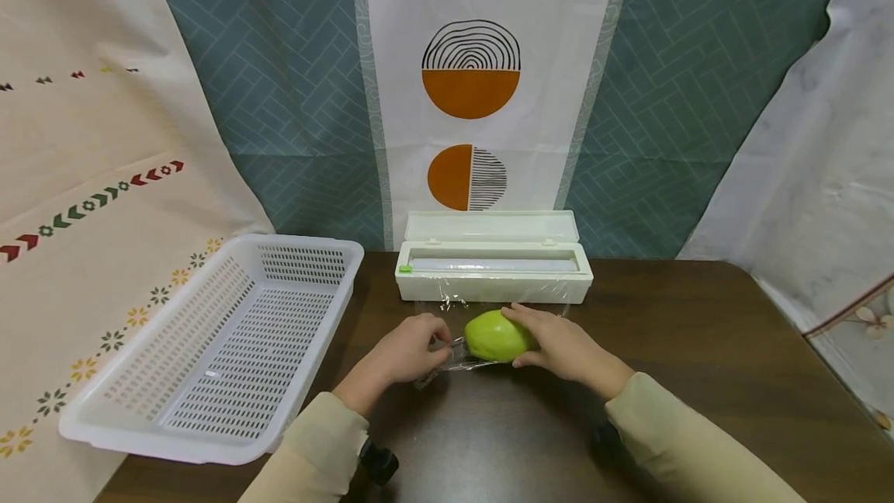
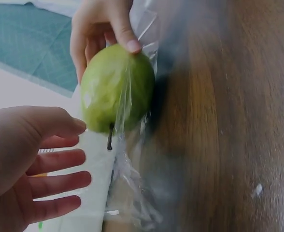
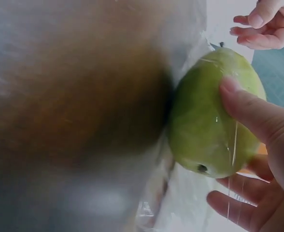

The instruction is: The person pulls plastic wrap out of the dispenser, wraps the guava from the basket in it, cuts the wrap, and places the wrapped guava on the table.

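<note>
A green pear (image 1: 497, 336) with a short dark stem lies on its side on the table, with clear plastic wrap (image 2: 127, 169) over part of it and spread beneath. My right hand (image 1: 562, 344) grips the pear from the right, thumb on the near side and fingers round the far side, as the right wrist view shows (image 3: 262, 125). To the left, my left hand (image 1: 412, 349) is by the stem end. Its thumb and fingers (image 2: 60, 181) are apart and slightly bent, with nothing seen between them. The wrap's loose edge lies close to that hand.
Behind the pear stands a white wrap dispenser box (image 1: 489, 290), lid up, a roll inside and film drawn out over its front. A white perforated plastic basket (image 1: 321, 332) sits at the left. The dark wooden table (image 1: 684, 348) meets a patterned curtain (image 1: 300, 84) at the back.
</note>
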`<control>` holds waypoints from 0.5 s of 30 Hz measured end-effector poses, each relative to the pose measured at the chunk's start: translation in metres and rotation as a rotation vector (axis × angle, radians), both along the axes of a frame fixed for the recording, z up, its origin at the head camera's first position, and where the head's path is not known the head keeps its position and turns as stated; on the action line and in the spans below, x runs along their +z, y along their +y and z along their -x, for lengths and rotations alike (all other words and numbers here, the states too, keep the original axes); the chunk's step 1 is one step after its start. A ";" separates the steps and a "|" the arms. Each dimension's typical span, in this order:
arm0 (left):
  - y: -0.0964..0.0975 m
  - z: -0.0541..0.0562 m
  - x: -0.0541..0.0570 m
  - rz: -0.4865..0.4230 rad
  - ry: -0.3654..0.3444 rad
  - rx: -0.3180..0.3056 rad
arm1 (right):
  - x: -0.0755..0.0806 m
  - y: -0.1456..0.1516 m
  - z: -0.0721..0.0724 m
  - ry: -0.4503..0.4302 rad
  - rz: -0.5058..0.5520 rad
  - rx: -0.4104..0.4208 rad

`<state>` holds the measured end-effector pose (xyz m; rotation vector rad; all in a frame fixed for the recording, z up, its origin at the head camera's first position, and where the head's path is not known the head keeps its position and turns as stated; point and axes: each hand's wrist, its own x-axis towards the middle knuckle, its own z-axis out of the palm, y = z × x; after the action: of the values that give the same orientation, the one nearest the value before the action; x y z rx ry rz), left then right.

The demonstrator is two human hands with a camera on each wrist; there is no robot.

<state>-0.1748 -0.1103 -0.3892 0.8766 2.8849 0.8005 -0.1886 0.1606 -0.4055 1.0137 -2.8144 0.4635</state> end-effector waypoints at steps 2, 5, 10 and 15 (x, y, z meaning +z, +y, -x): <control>0.004 -0.001 0.003 -0.003 0.021 0.006 | 0.004 -0.001 0.004 -0.023 -0.005 -0.002; 0.012 -0.002 0.004 0.018 0.072 0.010 | 0.010 -0.002 0.011 -0.076 -0.005 -0.002; 0.029 0.000 0.003 0.112 0.196 -0.007 | 0.018 -0.004 0.021 -0.196 -0.004 -0.014; 0.050 0.006 0.000 0.243 0.251 0.004 | 0.025 -0.005 0.031 -0.306 0.011 0.010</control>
<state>-0.1804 -0.0601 -0.3894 1.0064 3.1064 0.3477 -0.2200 0.1555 -0.3807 1.0339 -3.0675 0.6895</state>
